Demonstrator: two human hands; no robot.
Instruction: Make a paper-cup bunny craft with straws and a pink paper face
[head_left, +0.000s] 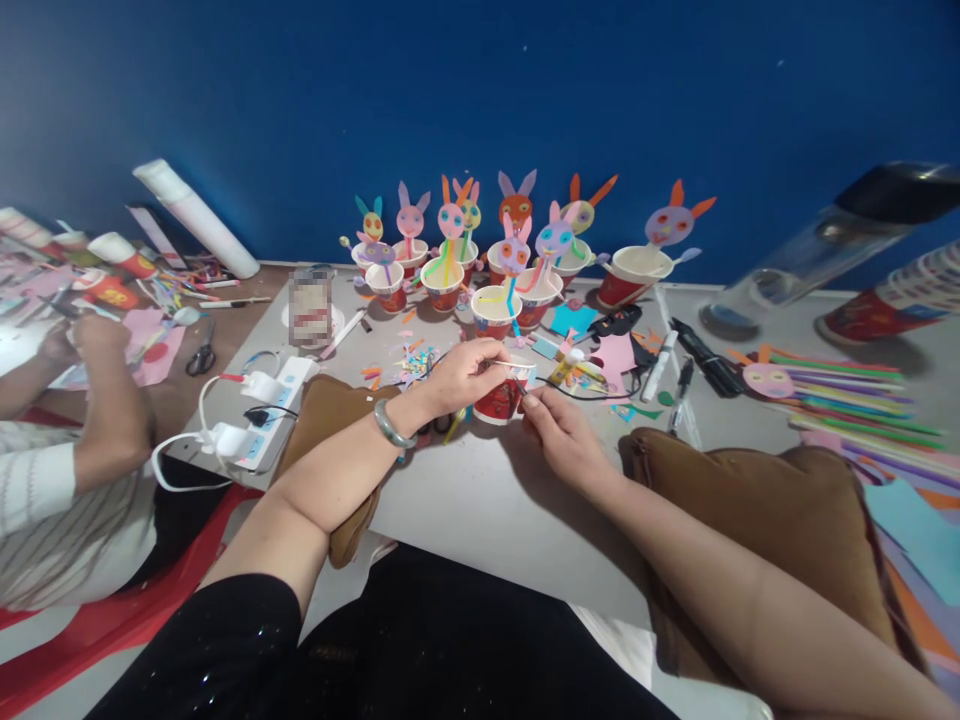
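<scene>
Grips a red cup [495, 402] by its rim in the left hand [466, 380], between front and back edges of the table [450, 500], and pinches a dark object [523, 389] beside it in the right hand [564, 434], with rabbit-faced cups [442, 286] toward the back edge.

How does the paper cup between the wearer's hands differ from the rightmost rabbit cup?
The paper cup shows no rabbit head; the rabbit cup bears a lavender head with orange ears. The left hand partly hides the paper cup's top; the rabbit cup stands farther back, untouched. Both are red outside with pale rims.
</scene>
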